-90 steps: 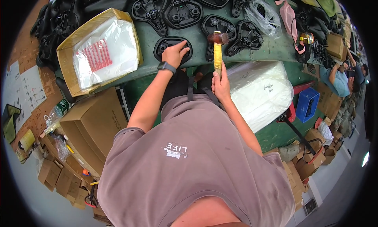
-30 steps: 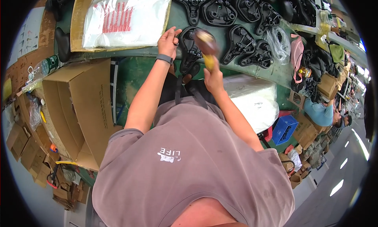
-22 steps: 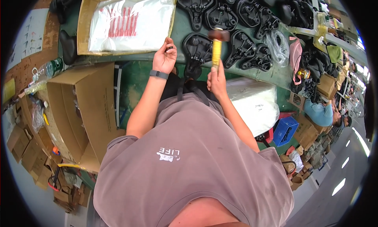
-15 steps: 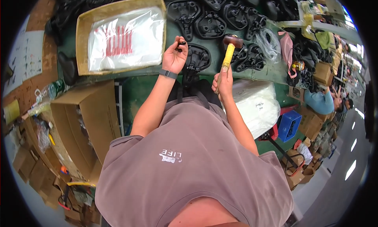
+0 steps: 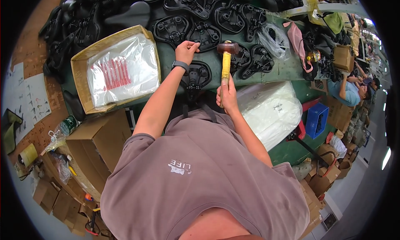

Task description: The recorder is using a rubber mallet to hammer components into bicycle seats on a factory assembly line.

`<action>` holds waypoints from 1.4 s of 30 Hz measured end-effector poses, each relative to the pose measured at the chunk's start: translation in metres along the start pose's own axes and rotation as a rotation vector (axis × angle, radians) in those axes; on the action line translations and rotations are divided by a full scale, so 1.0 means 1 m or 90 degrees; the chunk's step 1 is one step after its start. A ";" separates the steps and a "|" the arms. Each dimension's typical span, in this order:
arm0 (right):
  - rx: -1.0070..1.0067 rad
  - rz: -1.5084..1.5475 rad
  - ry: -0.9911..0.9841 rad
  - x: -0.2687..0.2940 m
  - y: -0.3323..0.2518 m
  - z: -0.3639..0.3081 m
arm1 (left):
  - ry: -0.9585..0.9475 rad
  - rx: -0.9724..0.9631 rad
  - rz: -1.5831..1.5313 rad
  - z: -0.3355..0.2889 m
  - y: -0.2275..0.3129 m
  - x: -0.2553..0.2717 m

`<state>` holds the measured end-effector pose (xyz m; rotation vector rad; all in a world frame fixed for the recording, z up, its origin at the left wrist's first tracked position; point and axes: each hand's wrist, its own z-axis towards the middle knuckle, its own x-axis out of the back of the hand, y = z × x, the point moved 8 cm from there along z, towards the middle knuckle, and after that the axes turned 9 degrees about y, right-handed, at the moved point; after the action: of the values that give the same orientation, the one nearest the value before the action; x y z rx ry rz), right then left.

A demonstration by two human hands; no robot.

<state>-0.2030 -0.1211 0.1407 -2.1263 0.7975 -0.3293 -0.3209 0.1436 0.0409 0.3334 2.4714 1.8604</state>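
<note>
My right hand (image 5: 227, 94) is wrapped round the handle of a mallet (image 5: 226, 67), which has a dark reddish-brown head and yellow tape on its handle. The head points up, away from me, over the green bench (image 5: 166, 78). My left hand (image 5: 186, 51), with a dark band at its wrist, is closed with fingertips together; whatever they hold is hidden. Just beyond it lies a black bicycle saddle (image 5: 205, 35), underside up. Another upturned saddle (image 5: 197, 75) rests at the bench's near edge, between my forearms.
An open cardboard box (image 5: 79, 83) lined with clear plastic stands left on the bench. Many black saddles (image 5: 129, 16) crowd the far side. Right are a clear plastic bag (image 5: 275, 40), a pink strap (image 5: 296, 44) and, lower, a white wrapped bundle (image 5: 271, 111). People work at far right.
Small black pieces showed in my left fingers earlier; now the fingers are pinched together and no pieces show. That hand sits farther over the saddles. The view has shifted; the mallet stays in my right hand.
</note>
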 end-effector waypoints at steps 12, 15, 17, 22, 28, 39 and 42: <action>0.006 -0.076 -0.062 0.007 -0.024 0.068 | 0.036 0.000 0.062 0.039 -0.027 -0.039; -0.001 -0.076 -0.057 0.015 -0.027 0.079 | 0.058 -0.072 0.145 0.026 -0.017 -0.044; -0.001 -0.087 -0.069 0.010 -0.032 0.083 | 0.120 -0.053 0.072 0.027 -0.028 -0.038; 0.010 -0.093 -0.100 0.007 -0.029 0.089 | 0.205 -0.003 0.085 0.031 -0.038 -0.035; 0.016 -0.124 -0.106 -0.003 -0.031 0.082 | 0.178 0.082 0.231 0.063 -0.055 -0.034; 0.296 -0.352 -0.040 -0.018 -0.086 0.055 | 0.105 0.300 0.062 0.054 -0.060 -0.031; 0.500 -0.304 -0.015 -0.033 -0.117 0.035 | 0.065 0.554 -0.610 0.031 -0.075 -0.026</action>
<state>-0.1612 -0.0241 0.2108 -1.5275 0.0788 -0.7297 -0.3026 0.1488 -0.0426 -0.8143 2.5846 0.4275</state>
